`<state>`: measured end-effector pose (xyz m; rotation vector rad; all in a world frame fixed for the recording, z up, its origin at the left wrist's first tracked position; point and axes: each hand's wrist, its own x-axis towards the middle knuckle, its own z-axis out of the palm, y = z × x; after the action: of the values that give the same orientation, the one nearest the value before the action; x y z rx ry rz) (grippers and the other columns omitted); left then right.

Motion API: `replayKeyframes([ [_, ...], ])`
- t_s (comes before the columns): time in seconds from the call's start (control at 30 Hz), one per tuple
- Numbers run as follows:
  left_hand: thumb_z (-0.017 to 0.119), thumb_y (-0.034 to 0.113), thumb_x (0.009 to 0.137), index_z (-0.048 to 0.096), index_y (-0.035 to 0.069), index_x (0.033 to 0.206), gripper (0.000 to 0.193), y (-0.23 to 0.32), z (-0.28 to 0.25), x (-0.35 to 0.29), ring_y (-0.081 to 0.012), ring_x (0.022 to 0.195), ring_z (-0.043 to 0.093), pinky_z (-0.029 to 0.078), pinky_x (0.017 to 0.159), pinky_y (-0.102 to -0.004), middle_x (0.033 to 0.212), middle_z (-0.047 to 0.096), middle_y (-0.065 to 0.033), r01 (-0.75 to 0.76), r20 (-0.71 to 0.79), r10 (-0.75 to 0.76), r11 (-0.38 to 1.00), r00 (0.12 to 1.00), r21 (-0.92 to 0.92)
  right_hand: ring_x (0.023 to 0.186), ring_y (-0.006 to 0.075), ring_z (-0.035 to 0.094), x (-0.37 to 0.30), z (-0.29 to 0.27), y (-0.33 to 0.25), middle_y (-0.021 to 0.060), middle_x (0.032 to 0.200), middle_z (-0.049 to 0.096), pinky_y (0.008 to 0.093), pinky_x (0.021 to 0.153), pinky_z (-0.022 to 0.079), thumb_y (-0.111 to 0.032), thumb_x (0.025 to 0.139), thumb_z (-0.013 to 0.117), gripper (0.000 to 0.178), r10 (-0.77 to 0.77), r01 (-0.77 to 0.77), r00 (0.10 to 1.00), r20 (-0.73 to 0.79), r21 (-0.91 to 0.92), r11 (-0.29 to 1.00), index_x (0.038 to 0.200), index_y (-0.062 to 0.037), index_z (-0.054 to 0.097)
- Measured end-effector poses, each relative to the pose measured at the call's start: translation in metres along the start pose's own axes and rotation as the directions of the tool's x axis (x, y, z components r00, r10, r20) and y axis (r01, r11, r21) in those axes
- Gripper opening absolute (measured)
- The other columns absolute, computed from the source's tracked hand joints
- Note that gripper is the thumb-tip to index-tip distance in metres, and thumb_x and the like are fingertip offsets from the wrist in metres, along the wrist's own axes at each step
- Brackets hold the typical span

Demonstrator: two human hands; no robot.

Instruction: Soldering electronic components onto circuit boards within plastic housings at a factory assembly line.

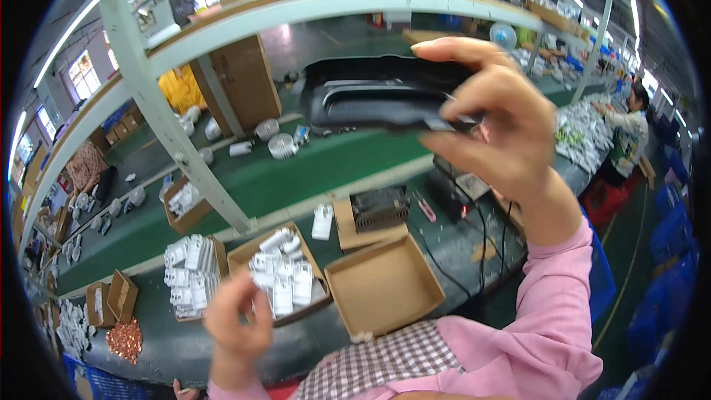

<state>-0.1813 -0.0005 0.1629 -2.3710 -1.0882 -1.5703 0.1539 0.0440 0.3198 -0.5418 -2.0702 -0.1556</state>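
Raised high in front of me, my right hand (500, 115) grips the right end of a black plastic tray (378, 96), long and shallow with rounded corners. Thumb and fingers pinch it, and part of that end is hidden behind them. Lower left, my left hand (238, 318) hovers with loosely curled fingers, blurred, and a gap shows between thumb and fingers. I see nothing in it. Close by it, a cardboard box (320, 267) holds several white plastic housings (283, 281). More white housings (194, 270) are stacked to the left of it.
A shallow cardboard box (385, 281) lies before me, a black fan unit (379, 207) behind it. Cables (481, 252) run down the bench's right side. Copper-coloured pieces (124, 341) are heaped at left. A metal post (174, 133) and shelf stand ahead; a co-worker (629, 133) is far right.
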Motion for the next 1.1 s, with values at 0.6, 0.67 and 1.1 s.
replayKeyframes([
  [0.6, 0.063, 0.017, 0.084, 0.020, 0.005, 0.144, 0.074, 0.072, 0.026, 0.140, -0.0259, 0.100, 0.058, 0.055, 0.075, -0.0315, 0.129, 0.046, -0.0206, 0.193, 0.365, 0.090, 0.718, 0.927, -0.668, 0.104, 0.0364, 0.058, -0.071, -0.047, -0.094, 0.0268, 0.111, 0.058, 0.0450, 0.090, 0.049, -0.031, 0.085, 0.064, 0.033, 0.116, -0.057, 0.938, -0.325, 0.186, 0.981, 0.101, -0.0080, 0.048],
  [0.67, 0.063, 0.019, 0.085, 0.019, 0.006, 0.144, 0.075, 0.078, 0.029, 0.146, -0.0271, 0.102, 0.059, 0.056, 0.076, -0.0324, 0.130, 0.045, -0.0209, 0.234, 0.412, 0.105, 0.686, 0.905, -0.689, 0.103, 0.0357, 0.058, -0.075, -0.049, -0.098, 0.0262, 0.109, 0.059, 0.0445, 0.089, 0.050, -0.032, 0.086, 0.063, 0.034, 0.156, -0.085, 0.926, -0.345, 0.211, 0.974, 0.102, -0.0077, 0.047],
  [1.1, 0.058, 0.021, 0.091, 0.020, 0.004, 0.142, 0.066, 0.131, 0.131, 0.085, -0.0290, 0.111, 0.054, 0.050, 0.087, -0.0405, 0.129, 0.046, -0.0163, 0.508, 0.512, 0.008, -0.146, 0.859, -0.849, 0.093, 0.0200, 0.060, -0.133, -0.006, -0.055, 0.0165, 0.107, 0.057, 0.0302, 0.078, 0.051, 0.002, 0.063, 0.081, 0.045, 0.275, -0.295, 0.858, -0.435, 0.020, 0.955, 0.093, -0.0037, 0.048],
])
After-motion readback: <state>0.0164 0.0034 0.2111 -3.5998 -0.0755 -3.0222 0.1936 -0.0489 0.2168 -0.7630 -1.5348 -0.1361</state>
